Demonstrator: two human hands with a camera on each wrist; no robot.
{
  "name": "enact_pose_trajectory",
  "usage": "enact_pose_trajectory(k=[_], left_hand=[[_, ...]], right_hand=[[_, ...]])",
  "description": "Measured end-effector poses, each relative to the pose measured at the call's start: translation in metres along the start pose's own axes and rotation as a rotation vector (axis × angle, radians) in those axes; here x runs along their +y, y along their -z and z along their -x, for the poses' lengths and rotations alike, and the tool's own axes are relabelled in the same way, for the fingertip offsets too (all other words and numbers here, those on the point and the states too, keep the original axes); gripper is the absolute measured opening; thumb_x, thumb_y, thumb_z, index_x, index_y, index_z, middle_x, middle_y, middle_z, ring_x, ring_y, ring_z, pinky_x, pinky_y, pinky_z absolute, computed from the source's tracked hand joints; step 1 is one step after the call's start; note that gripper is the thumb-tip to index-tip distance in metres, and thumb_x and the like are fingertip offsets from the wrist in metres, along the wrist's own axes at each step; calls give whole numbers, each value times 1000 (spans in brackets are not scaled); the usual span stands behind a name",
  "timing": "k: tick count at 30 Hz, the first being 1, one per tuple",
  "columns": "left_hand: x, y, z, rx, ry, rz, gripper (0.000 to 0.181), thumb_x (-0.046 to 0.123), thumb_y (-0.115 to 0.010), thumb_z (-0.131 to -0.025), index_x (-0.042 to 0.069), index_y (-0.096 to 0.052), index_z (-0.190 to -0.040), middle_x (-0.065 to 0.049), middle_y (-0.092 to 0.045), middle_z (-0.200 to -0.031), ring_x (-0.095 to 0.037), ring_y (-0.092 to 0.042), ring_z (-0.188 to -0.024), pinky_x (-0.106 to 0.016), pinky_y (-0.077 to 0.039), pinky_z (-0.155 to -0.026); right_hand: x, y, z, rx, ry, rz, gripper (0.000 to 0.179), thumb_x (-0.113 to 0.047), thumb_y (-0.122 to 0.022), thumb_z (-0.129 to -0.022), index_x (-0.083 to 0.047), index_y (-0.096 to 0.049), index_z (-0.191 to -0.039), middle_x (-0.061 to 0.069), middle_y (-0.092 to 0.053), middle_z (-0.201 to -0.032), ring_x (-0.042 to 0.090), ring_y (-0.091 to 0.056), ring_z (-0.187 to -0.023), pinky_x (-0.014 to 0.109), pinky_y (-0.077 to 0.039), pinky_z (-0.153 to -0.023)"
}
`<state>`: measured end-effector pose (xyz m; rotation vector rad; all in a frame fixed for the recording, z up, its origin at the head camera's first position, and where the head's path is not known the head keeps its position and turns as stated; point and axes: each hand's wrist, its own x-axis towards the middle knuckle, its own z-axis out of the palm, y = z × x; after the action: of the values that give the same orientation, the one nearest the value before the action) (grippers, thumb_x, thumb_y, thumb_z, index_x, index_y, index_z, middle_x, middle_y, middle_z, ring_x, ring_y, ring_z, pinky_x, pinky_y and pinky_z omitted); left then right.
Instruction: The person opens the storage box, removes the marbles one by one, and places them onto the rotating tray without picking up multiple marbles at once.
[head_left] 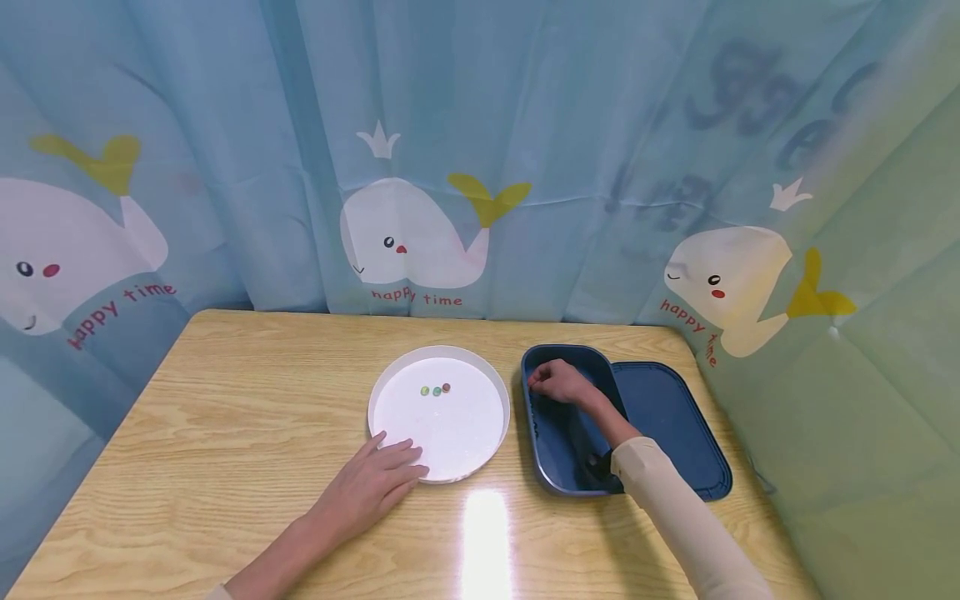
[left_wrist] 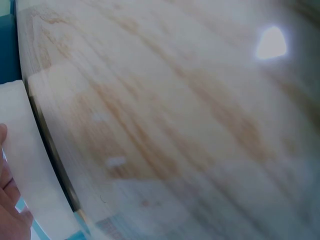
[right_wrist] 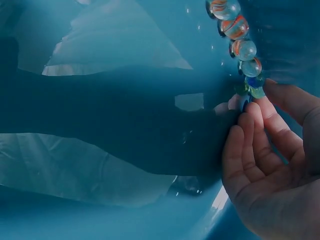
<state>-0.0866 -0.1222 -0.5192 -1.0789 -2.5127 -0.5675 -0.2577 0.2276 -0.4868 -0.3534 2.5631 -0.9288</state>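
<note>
My right hand (head_left: 562, 383) reaches down inside the dark blue box (head_left: 551, 475), by its left wall. In the right wrist view, its thumb and index fingertips pinch a green glass marble (right_wrist: 256, 92). Beside that, a clear marble with orange swirls (right_wrist: 235, 27) heads a row of several along the wall. My left hand (head_left: 378, 475) rests with spread, relaxed fingers over the near left rim of the round white tray (head_left: 442, 450). On the tray sit a yellow-green marble (head_left: 425, 391), a teal marble (head_left: 437, 392) and a reddish-brown marble (head_left: 447, 387).
A blue lid (head_left: 671, 425) lies flat to the right of the box, partly behind it. Everything stands on a wood-grain table (head_left: 262, 400). A blue curtain (head_left: 585, 167) with whale prints hangs at the back and sides.
</note>
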Motion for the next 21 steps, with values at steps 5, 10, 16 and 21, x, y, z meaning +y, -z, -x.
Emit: enact_pose_trajectory(k=[5,10,16,21], left_hand=[[0,0,0,-10,7,-5,23,18,-70,-88,16,-76,-110,-7,-70,-122,-26,-62,-119,-57,-38,-106],[1,-1,1,-17,16,-7,22,18,-71,-89,17,-76,-111,-7,-69,-123,-26,-62,-119,-58,-38,-106],[2,-1,1,-17,19,-6,22,18,-71,-89,17,-76,-110,-7,-69,-123,-26,-61,-119,-58,-38,-106],[2,-1,0,-11,20,-7,22,18,-71,-89,17,-76,-110,-7,-69,-123,-26,-62,-119,-58,-38,-107]], right_hand=[[-1,0,0,-3,-14,12,12,-7,-63,-92,0,-72,-96,2,-67,-85,14,-55,-76,27,-48,-69],[-2,0,2,6,-20,6,12,-7,-64,-92,0,-73,-96,2,-67,-85,15,-56,-77,28,-49,-69],[-4,4,5,38,-36,-25,12,-5,-62,-93,0,-73,-97,4,-69,-87,16,-58,-78,29,-50,-69],[-7,9,7,73,-24,-40,14,-3,-60,-93,1,-73,-96,6,-72,-89,15,-60,-76,29,-52,-67]])
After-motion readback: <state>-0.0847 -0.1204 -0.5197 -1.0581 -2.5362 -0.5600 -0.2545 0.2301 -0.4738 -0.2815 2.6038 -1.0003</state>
